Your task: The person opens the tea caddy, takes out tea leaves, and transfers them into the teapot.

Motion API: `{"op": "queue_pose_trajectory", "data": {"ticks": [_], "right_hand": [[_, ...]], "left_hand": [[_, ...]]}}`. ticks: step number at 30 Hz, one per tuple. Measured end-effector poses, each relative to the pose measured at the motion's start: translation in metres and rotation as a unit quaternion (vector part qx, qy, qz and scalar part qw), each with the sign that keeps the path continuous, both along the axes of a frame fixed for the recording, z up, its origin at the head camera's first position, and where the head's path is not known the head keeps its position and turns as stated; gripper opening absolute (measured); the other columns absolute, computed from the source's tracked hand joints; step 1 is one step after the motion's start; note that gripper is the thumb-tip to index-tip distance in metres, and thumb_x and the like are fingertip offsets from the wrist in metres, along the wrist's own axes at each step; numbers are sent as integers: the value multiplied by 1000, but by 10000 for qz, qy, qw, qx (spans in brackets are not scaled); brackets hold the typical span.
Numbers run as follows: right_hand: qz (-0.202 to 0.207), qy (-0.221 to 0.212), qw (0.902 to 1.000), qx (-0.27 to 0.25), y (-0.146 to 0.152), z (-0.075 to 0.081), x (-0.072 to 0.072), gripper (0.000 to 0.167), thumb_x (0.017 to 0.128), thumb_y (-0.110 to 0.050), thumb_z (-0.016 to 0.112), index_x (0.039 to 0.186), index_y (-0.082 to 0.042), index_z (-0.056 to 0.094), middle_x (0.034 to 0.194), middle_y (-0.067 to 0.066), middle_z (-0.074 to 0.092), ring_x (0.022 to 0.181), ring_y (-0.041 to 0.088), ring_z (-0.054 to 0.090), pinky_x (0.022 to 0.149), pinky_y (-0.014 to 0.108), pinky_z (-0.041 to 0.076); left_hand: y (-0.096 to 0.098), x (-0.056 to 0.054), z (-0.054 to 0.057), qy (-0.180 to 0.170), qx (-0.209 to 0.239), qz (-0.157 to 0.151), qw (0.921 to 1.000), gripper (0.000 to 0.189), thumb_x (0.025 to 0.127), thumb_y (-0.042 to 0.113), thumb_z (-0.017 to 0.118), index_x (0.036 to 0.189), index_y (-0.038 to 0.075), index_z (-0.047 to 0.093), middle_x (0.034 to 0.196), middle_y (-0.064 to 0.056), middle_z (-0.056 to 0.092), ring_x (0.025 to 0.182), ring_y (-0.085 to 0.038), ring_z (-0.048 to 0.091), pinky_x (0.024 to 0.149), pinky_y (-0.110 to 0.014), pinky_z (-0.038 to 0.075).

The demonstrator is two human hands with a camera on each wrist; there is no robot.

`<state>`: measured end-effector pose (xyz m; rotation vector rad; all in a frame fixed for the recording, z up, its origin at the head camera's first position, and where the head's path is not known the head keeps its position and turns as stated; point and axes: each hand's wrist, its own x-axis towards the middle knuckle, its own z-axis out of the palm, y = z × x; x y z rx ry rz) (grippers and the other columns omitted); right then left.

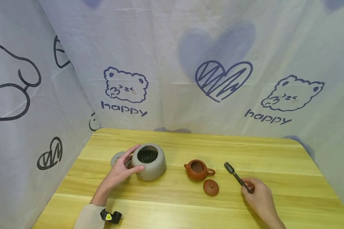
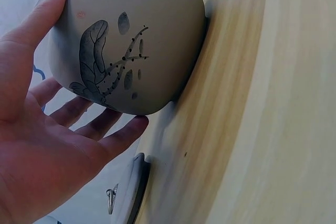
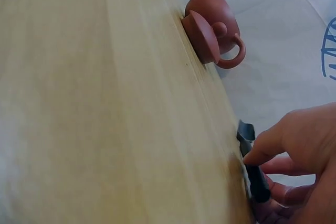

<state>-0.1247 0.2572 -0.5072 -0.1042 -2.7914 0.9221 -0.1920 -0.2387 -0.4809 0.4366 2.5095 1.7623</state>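
A grey tea jar (image 1: 157, 169), its top uncovered and dark tea leaves (image 1: 147, 156) inside, stands on the left part of the table. My left hand (image 1: 121, 170) holds it from the side, thumb on the near wall and fingers round the far one. Leaf-and-branch painting shows on the jar (image 2: 168, 40) in the left wrist view. Over at the right, my right hand (image 1: 258, 194) pinches the handle of a dark tea scoop (image 1: 238, 178) between thumb and fingers. The scoop's head points away, towards the back, low over the tabletop.
A reddish-brown clay teapot (image 1: 199, 174) without its lid sits mid-table, spout left, handle right. Its round lid (image 1: 211, 188) lies just in front. Behind my left hand is the jar's grey lid (image 1: 114, 158), with a small ring on top. Printed cloth (image 1: 172, 95) hangs behind the wooden table (image 1: 166, 206).
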Motion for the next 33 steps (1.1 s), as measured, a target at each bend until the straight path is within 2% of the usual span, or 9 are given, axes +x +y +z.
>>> {"op": "queue_pose_trajectory", "data": {"ticks": [5,9,12,16,17,19,23,29,33], "right_hand": [[142,-239,9995,-159,0,7,1,26,88,-1,71,114,2,75,103,14,74,91,30,71,78,47,59],[158,-127,9989,-429,0,14,0,23,90,-1,73,113,-1,76,107,16,75,95,34,72,83,53,60],[-2,54,9979,-642,0,20,-4,18,91,-3,76,109,-5,77,106,15,77,95,26,73,84,42,62],[-161,206,9930,-1148,-1,24,-10,16,92,-3,78,107,-4,77,106,15,76,86,-1,67,72,13,58],[-153,243,9912,-1296,0,25,-12,16,92,-3,78,107,-2,77,106,16,76,84,-6,65,71,10,56],[-144,270,9855,-1668,0,27,-14,17,92,-3,78,109,1,75,106,17,75,82,-9,63,71,9,56],[-110,302,9741,-2238,3,27,-18,23,93,-5,79,112,6,71,108,17,74,86,-6,67,75,13,59],[-280,164,9606,-2761,6,25,-20,37,96,-20,79,122,4,67,105,-8,72,90,-5,70,78,19,62],[-300,426,9497,-3088,2,31,-22,32,99,-17,75,122,4,67,100,-15,73,90,5,74,81,25,63]], "left_hand": [[0,-1,2,-105,-6,32,9999,85,92,20,83,163,18,37,168,-14,32,151,-46,33,119,-60,37],[-1,0,3,-138,-61,51,9999,85,92,20,83,163,19,37,169,-13,31,152,-46,32,119,-60,35],[-1,1,3,-141,-56,54,9999,85,92,20,83,163,19,37,169,-14,30,152,-47,32,120,-60,34],[0,0,2,-110,-24,36,9999,84,92,19,82,163,18,37,169,-14,30,152,-47,31,119,-61,34],[0,0,2,-107,-11,28,9999,84,93,19,82,163,19,37,169,-14,30,152,-47,31,119,-61,34],[-1,0,1,-89,10,14,10000,83,93,19,82,163,21,37,169,-14,29,152,-46,31,119,-61,35],[-1,1,0,-49,3,15,10000,83,93,19,81,163,23,37,170,-15,28,152,-46,31,119,-60,34],[-1,1,-1,-3,-14,1,10000,84,93,19,81,164,19,36,169,-15,29,152,-46,32,119,-61,35],[-1,1,-1,22,5,-1,10000,84,93,18,81,163,18,36,169,-15,30,152,-46,32,119,-62,35]]}}
